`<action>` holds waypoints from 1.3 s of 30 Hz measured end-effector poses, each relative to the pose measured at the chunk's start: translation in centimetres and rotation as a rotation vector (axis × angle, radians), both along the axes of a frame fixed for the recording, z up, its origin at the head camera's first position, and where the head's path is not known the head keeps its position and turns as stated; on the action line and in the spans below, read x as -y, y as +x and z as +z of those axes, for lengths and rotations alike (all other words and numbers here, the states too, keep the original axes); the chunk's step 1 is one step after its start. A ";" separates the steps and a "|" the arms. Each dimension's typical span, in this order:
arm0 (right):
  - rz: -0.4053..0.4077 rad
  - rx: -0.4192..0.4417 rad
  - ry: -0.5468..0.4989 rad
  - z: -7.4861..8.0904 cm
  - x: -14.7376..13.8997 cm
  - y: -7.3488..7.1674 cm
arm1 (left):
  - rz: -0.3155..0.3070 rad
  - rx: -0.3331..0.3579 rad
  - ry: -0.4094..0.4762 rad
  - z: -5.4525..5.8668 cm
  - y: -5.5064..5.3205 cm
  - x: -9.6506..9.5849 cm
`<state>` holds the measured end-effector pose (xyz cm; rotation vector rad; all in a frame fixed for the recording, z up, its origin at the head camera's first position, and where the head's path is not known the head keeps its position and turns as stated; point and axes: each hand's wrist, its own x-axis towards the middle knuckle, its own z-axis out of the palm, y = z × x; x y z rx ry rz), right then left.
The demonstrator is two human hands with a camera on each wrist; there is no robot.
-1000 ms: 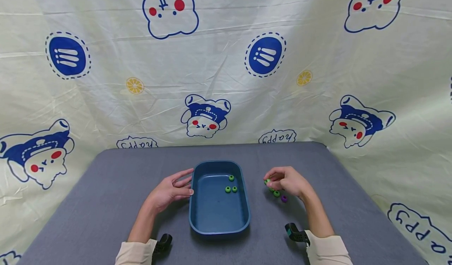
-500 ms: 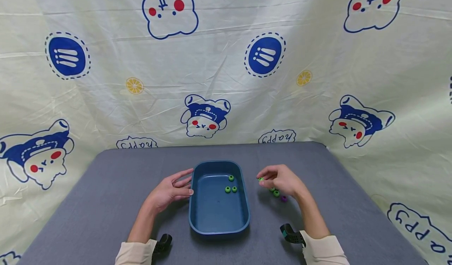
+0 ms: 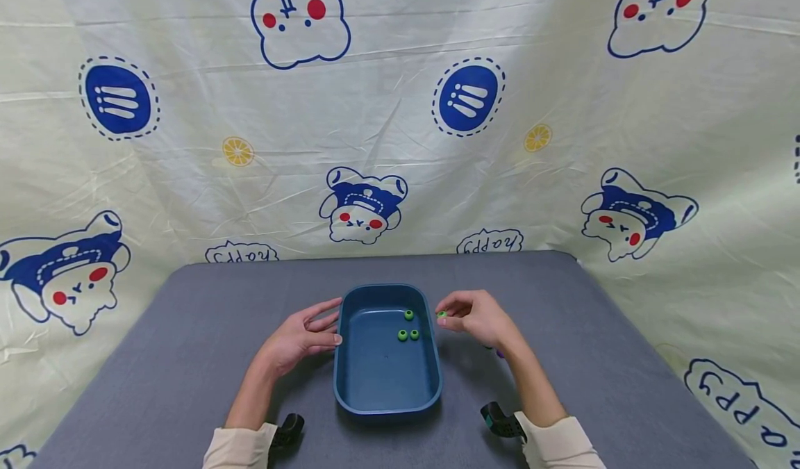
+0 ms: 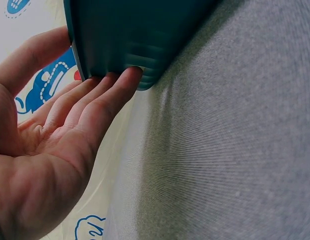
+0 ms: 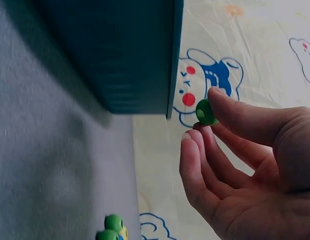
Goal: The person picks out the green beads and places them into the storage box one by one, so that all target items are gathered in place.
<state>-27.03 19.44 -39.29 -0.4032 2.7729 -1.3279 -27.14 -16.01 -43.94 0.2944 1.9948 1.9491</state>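
A blue rectangular bin (image 3: 387,379) stands at mid-table, with three green beads (image 3: 403,335) on its floor. My left hand (image 3: 300,340) touches the bin's left side with extended fingers. In the left wrist view, several fingertips (image 4: 132,75) rest against the outer wall and the thumb is up by the rim. My right hand (image 3: 478,316) is just outside the bin's right rim, pinching a green bead (image 5: 206,113) between thumb and fingers. The right wrist view shows this bead near rim height, beside the wall.
On the grey tabletop (image 3: 250,295), a purple bead (image 3: 500,353) is partly hidden by my right forearm. More green beads (image 5: 114,222) lie close together at the bottom of the right wrist view, with a bit of yellow beside them. A printed curtain (image 3: 387,108) hangs behind the table.
My right hand has moved left from the loose beads to the bin's right rim, carrying the green bead. My left hand and the bin have stayed in place.
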 end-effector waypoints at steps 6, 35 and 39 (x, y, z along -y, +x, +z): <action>-0.020 -0.046 -0.012 -0.1 1.4 0.1 | -0.001 0.001 0.001 0.1 0.0 0.0; -0.056 -0.068 -0.061 -1.1 5.2 0.5 | -0.026 -0.013 0.015 0.1 0.1 0.1; -0.075 -0.053 -0.066 -1.2 5.2 0.4 | -0.023 -0.014 0.010 0.0 0.1 0.1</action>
